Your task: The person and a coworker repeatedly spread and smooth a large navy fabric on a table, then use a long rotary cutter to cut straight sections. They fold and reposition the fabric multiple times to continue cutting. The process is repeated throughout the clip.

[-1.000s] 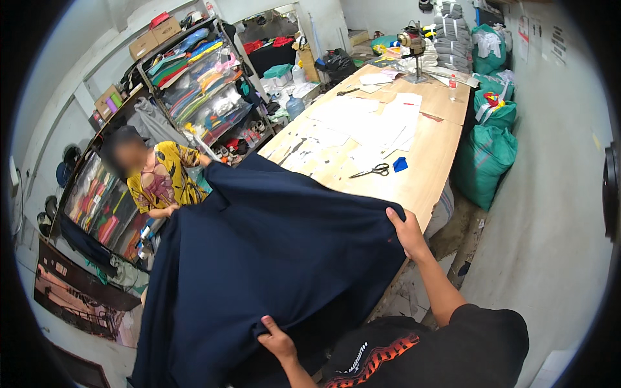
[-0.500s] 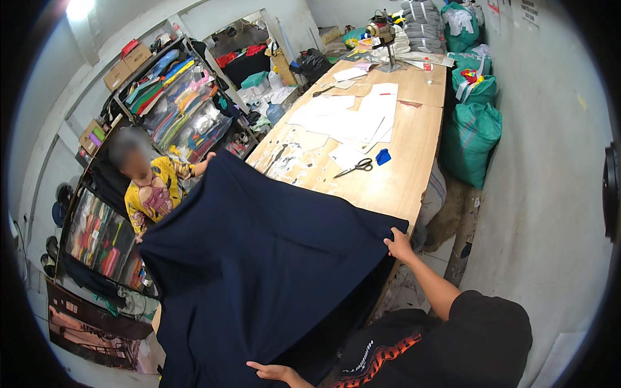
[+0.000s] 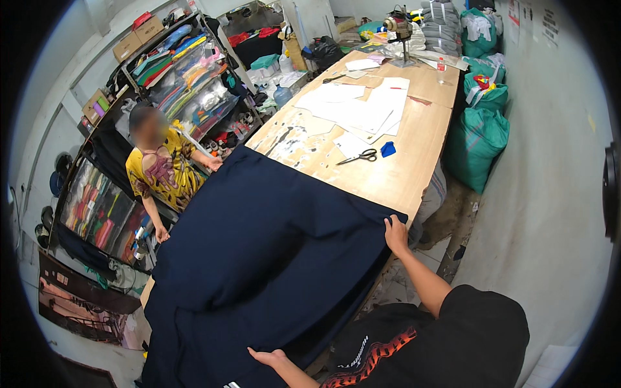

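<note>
The navy fabric (image 3: 259, 226), lifted higher a moment ago, has sunk over the counter's (image 3: 417, 165) near end, so it lies flatter though rippled. The right hand (image 3: 396, 236) clamps its corner between fingers; whether the left hand's (image 3: 272, 358) fingers grip, I cannot tell.

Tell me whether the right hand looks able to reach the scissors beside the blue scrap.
Probably yes: the scissors lie uncovered beyond the dark fabric, though the right hand holds its corner.

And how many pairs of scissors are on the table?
2: black-handled scissors beside the blue scrap, another pair farther back, near the left edge of the table. The navy fabric may hide more.
</note>
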A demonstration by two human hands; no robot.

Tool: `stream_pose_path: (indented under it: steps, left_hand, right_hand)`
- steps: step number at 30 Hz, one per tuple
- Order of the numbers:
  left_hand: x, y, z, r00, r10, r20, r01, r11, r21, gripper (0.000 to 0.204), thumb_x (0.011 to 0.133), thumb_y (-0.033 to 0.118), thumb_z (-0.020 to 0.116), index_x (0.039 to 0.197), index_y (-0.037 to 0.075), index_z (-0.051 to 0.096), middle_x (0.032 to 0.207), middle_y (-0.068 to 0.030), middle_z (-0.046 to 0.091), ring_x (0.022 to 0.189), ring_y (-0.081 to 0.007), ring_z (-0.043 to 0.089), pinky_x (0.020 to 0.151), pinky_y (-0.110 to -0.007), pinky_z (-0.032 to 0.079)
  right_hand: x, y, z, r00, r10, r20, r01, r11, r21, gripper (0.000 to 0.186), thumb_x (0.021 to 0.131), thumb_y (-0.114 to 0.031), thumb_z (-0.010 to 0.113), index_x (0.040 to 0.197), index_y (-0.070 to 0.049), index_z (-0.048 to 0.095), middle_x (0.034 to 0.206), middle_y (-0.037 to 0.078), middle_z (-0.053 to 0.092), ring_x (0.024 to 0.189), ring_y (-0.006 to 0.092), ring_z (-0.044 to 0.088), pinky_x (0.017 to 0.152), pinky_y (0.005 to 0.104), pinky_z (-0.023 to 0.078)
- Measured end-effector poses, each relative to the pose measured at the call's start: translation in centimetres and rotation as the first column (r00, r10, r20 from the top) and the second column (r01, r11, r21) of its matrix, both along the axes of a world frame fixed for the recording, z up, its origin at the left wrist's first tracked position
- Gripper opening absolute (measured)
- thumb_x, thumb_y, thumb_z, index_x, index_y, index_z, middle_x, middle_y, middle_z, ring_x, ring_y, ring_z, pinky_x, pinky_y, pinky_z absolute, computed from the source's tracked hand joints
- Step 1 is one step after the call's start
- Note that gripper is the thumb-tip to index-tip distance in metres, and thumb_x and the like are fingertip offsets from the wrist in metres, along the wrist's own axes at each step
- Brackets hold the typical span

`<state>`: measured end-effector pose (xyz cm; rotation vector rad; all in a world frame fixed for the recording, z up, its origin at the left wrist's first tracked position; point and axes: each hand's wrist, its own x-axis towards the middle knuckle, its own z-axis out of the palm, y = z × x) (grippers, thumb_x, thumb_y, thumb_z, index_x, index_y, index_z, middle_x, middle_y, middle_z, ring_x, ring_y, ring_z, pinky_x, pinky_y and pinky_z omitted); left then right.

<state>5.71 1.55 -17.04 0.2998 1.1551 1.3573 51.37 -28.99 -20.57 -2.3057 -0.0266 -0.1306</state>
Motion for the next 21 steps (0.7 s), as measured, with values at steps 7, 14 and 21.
stream_pose_path:
  steps: [7,14,21]
  left_hand:
    - [-1.2,-0.3,1.7,0.964,-0.263,-0.037,0.265,0.961,0.077,0.073,0.104,0.05,0.055,0.15,-0.007,0.048,0.153,-0.0205,0.052,0.133,-0.0337,0.057,0.117,-0.044,0.045]
    - [-1.3,-1.1,10.3,0.75,0.23,-0.621,-0.083,0.963,0.256,0.094,0.101,0.067,0.056,0.14,-0.018,0.048,0.142,-0.0285,0.056,0.125,-0.0347,0.061,0.111,-0.04,0.049]
    - [-6.5,-6.3,6.4,0.55,0.427,-0.718,-0.27,0.904,0.331,0.088,0.107,0.06,0.048,0.142,-0.021,0.048,0.151,-0.0367,0.047,0.135,-0.0418,0.053,0.117,-0.045,0.041]
  right_hand:
    - [1.7,-2.0,-1.4,0.992,-0.125,-0.015,0.125,0.991,0.04,0.038,0.106,-0.034,0.055,0.111,0.0,0.072,0.105,0.031,0.071,0.102,0.0516,0.066,0.089,0.0575,0.051]
    - [3.7,-1.7,0.5,0.992,-0.085,-0.095,0.113,0.934,0.34,0.03,0.107,-0.026,0.055,0.108,0.001,0.068,0.104,0.025,0.073,0.102,0.0445,0.068,0.092,0.0492,0.051]
    - [0.8,-1.8,2.9,0.898,0.22,-0.381,0.005,0.86,0.51,0.027,0.102,-0.028,0.068,0.107,-0.002,0.064,0.1,0.015,0.068,0.073,0.02,0.066,0.073,0.0404,0.054]
